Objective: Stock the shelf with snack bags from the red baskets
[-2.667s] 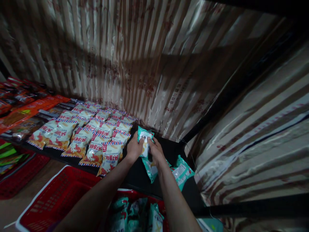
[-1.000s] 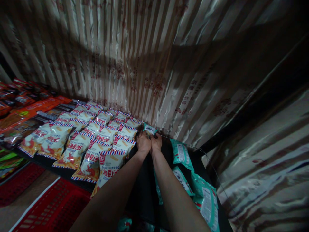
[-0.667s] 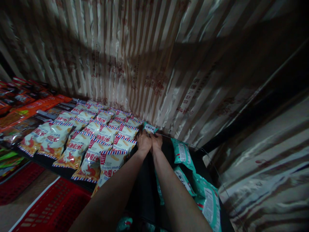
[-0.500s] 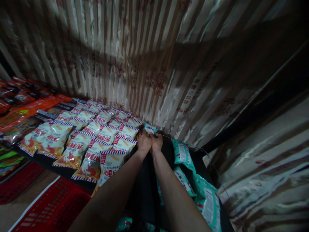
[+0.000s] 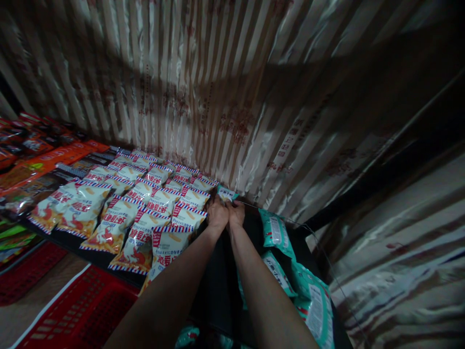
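Note:
At the back of the black shelf, my left hand (image 5: pixel 218 214) and my right hand (image 5: pixel 236 213) are side by side, fingers closed on a small teal and white snack bag (image 5: pixel 227 193). Only the bag's upper part shows above my hands; the rest is hidden. Close to the left of my left hand stand rows of white snack bags (image 5: pixel 160 200) with red and blue striped edges. On the right, beyond my right forearm, several teal snack bags (image 5: pixel 276 231) lie loosely on the shelf.
A striped, wrinkled curtain (image 5: pixel 232 97) hangs right behind the shelf. Orange and dark snack packs (image 5: pixel 47 162) fill the far left. A red plastic basket (image 5: pixel 83 305) is below the shelf's front edge. A dark bar (image 5: pixel 334 206) and thin wire run along the right.
Almost nothing differs. Both hands stay on the teal snack bag in the same place, and the view has shifted only very slightly.

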Demonstrator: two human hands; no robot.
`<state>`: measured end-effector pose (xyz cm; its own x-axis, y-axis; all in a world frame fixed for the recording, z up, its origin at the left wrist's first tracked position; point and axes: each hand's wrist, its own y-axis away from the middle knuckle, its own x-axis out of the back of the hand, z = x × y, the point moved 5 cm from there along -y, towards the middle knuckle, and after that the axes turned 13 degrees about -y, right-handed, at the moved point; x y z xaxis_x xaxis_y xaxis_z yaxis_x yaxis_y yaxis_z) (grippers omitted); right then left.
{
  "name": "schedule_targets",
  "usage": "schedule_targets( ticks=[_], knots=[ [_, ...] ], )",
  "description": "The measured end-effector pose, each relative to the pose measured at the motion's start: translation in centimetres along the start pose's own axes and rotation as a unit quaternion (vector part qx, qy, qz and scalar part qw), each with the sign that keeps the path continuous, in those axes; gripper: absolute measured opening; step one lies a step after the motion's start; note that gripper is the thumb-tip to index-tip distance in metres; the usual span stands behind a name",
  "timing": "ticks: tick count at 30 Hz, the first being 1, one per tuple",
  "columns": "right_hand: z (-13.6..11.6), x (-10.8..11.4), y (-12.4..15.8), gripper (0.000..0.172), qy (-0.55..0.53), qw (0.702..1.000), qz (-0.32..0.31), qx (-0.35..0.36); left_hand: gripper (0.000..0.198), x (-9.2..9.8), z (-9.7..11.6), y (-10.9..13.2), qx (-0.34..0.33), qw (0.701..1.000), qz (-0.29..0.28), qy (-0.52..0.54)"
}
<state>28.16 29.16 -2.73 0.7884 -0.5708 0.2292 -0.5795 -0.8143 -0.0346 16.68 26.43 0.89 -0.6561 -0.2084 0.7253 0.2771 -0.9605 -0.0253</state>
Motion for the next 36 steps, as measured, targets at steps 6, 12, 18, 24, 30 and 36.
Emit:
schedule_targets(
  ticks=[6, 12, 18, 24, 30, 36],
  knots=[
    [0.4, 0.1, -0.5, 0.041, -0.006, 1.0, -0.013, 0.012, 0.043, -0.3, 0.2, 0.2, -0.007, 0.999, 0.032, -0.027],
    [0.3, 0.3, -0.4, 0.042, -0.02, 0.999, -0.03, 0.029, 0.046, 0.4, 0.9, 0.8, -0.019, 0.998, 0.05, -0.035],
    [-0.2, 1.2, 0.4, 0.039, -0.007, 0.999, -0.027, 0.026, 0.04, 0.9, 1.1, 3.3, -0.021, 0.999, -0.02, -0.018],
    [-1.3, 3.6, 3.0, 0.036, 0.003, 0.998, -0.038, 0.047, 0.039, 2.1, 0.0, 7.9, -0.013, 0.997, -0.08, 0.013],
    [-3.0, 5.6, 6.3, 0.031, -0.002, 0.994, -0.071, 0.086, 0.039, 3.3, -1.1, 12.2, -0.031, 0.993, -0.111, 0.025],
    [-3.9, 7.6, 11.8, 0.032, -0.004, 0.989, -0.093, 0.113, 0.039, 5.2, -3.6, 15.4, -0.032, 0.993, -0.112, 0.03]
  ],
)
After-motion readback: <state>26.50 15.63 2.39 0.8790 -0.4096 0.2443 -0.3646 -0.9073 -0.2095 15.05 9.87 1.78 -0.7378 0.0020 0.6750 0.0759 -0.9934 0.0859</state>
